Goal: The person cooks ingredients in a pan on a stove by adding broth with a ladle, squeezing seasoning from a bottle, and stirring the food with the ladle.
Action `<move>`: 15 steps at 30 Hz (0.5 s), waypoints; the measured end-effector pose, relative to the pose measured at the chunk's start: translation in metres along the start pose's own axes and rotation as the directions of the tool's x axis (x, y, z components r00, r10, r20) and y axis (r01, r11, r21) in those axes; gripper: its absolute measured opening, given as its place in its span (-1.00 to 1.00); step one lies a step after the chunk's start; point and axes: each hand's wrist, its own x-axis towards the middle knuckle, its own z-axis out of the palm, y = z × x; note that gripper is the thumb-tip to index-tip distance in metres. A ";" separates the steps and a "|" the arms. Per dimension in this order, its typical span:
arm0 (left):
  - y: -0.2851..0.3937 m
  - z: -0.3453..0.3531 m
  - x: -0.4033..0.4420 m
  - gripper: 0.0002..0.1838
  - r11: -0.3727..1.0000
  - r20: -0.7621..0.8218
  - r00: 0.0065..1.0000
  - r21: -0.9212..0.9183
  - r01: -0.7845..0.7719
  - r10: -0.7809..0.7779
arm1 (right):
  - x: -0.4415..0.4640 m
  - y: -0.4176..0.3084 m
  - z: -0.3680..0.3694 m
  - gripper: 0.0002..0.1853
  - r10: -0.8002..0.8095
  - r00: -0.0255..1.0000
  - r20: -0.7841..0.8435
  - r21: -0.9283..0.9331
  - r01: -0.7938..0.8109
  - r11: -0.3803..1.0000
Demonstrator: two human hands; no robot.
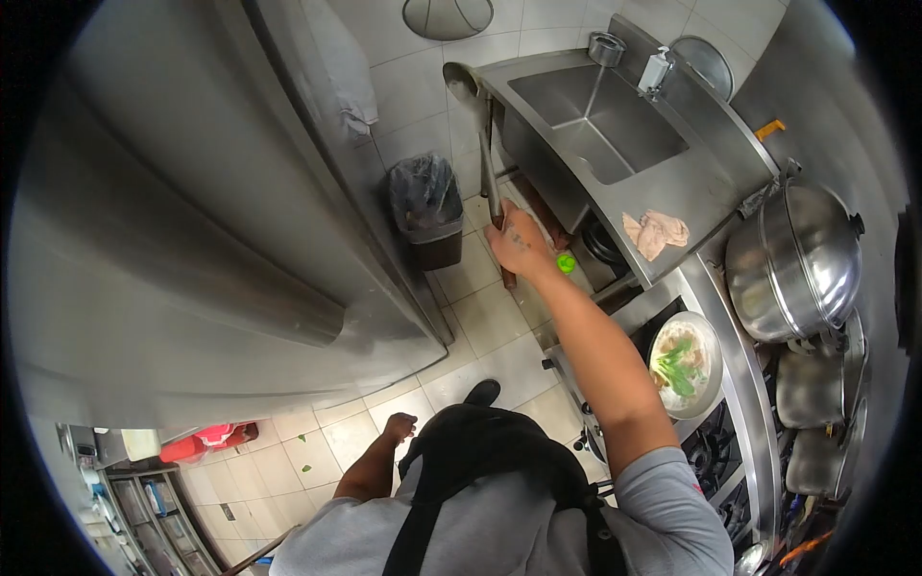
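My right hand is stretched forward and wrapped round the wooden handle of a long metal ladle. The ladle's bowl points away from me, by the left corner of the sink counter. My left hand hangs low at my left side over the tiled floor, fingers curled, with nothing visible in it. To the right of my right forearm, a pan on the stove holds pale, creamy food with green leaves on top.
A steel sink stands ahead, with a crumpled cloth and soap bottle on its counter. A lined bin is beyond my left side. A large steel pot sits right of the stove. A tall steel cabinet fills the left.
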 end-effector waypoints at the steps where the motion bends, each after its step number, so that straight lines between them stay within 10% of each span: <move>1: 0.001 0.000 0.000 -0.70 1.000 -0.006 1.000 0.006 0.006 -0.006 | 0.005 -0.001 0.002 -0.70 -0.009 1.000 -0.020 0.080 0.010 0.997; 5: 0.014 0.000 -0.002 -0.70 0.999 -0.009 0.999 0.023 -0.046 0.046 | 0.005 -0.010 -0.009 -0.77 0.117 0.950 0.291 0.831 -0.312 0.461; 11: 0.020 0.001 0.021 -0.75 0.980 0.139 0.980 0.123 -0.156 0.139 | -0.047 0.013 -0.041 -0.73 -0.002 0.926 0.377 0.858 -0.350 -0.376; 12: 0.015 0.003 0.034 -0.77 0.993 0.165 0.985 -0.114 -0.035 0.054 | -0.067 0.017 -0.052 -0.68 -0.017 0.936 0.352 0.845 -0.326 -0.424; 13: 0.017 0.002 0.037 -0.80 0.927 0.203 0.942 0.213 -0.308 0.266 | -0.091 0.020 -0.064 -0.64 -0.022 0.936 0.351 0.821 -0.319 -0.473; 15: 0.028 -0.002 0.037 -0.85 0.326 0.462 0.676 0.628 -0.707 0.575 | -0.144 0.025 -0.091 -0.56 -0.017 0.952 0.304 0.826 -0.273 -0.494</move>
